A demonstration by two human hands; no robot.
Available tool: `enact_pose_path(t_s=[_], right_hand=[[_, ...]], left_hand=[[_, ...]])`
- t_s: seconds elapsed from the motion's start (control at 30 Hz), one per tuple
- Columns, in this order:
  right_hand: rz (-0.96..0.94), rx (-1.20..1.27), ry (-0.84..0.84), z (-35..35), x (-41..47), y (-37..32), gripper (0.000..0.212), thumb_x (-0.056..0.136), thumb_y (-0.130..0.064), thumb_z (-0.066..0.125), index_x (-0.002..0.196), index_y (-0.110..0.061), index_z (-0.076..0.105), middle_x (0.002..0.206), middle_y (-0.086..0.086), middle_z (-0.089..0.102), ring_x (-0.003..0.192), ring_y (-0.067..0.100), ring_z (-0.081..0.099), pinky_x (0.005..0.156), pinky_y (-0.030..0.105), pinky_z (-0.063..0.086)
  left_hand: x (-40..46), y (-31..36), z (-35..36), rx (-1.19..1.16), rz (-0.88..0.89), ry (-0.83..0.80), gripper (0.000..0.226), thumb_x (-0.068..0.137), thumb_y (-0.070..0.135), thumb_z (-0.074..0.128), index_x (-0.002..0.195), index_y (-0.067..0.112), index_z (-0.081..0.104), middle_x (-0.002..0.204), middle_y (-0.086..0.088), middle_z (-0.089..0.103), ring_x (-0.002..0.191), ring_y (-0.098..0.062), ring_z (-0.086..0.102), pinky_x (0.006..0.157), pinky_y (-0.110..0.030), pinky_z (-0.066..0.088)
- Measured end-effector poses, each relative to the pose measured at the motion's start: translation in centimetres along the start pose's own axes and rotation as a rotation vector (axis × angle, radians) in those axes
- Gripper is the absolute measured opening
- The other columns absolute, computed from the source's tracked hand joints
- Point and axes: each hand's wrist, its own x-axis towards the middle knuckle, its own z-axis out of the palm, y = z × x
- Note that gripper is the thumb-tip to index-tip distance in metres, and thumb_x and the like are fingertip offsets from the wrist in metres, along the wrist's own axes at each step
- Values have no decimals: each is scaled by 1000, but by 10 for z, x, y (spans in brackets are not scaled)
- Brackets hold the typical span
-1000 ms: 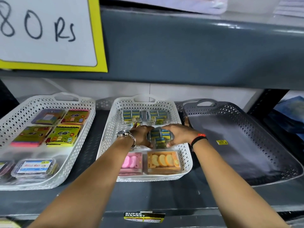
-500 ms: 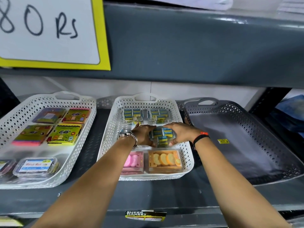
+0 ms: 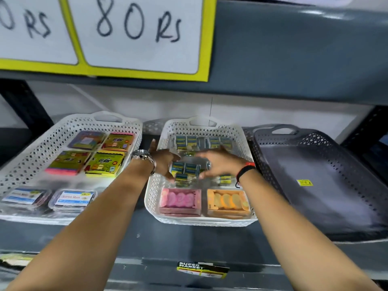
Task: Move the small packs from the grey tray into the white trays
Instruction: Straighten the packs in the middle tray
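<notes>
Both my hands reach into the middle white tray (image 3: 156, 185). My left hand (image 3: 162, 162) and my right hand (image 3: 218, 162) hold a clear pack of blue-and-yellow pieces (image 3: 185, 171) between them, one hand on each side, over the tray's middle. A second such pack (image 3: 224, 179) lies under my right wrist. Two more blue-and-yellow packs (image 3: 201, 141) sit at the back of that tray. A pink pack (image 3: 179, 200) and an orange pack (image 3: 227, 202) lie at its front. The grey tray (image 3: 315, 185) on the right holds no packs, only a yellow sticker.
The left white tray (image 3: 27, 156) holds several yellow and purple flat packs (image 3: 105, 164) and two clear labelled boxes (image 3: 72, 199). A grey shelf with "80 Rs" price signs (image 3: 138, 32) hangs low overhead. A shelf label (image 3: 201, 269) sits on the front edge.
The view has shifted so the trays sit further right. My hands have slid the pack slightly leftward and forward within the middle tray. A second pack now shows under my right wrist.
</notes>
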Motion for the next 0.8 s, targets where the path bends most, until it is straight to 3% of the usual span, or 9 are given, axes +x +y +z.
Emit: enact_pose_path(t_s=[0.13, 0.33, 0.8], right_hand=[[20, -15, -76, 16, 10, -11, 77, 80, -25, 67, 144, -9, 27, 152, 10, 32, 139, 25, 32, 115, 34, 25], [34, 6, -72, 14, 14, -13, 81, 77, -28, 69, 144, -11, 26, 152, 10, 33, 138, 25, 32, 117, 41, 24], [22, 53, -61, 18, 18, -10, 72, 76, -23, 71, 138, -11, 38, 140, 11, 48, 125, 26, 47, 104, 35, 40]], left_hand=[[-4, 3, 5, 22, 0, 4, 82, 80, 42, 67, 146, 38, 20, 154, -4, 26, 145, -20, 11, 109, -55, -18], [-1, 0, 7, -16, 8, 53, 78, 79, 44, 67, 145, 36, 25, 147, -1, 41, 141, -21, 25, 109, -56, -18], [3, -2, 10, -38, 23, 46, 78, 78, 43, 68, 144, 31, 29, 145, 3, 43, 140, -19, 28, 109, -55, -19]])
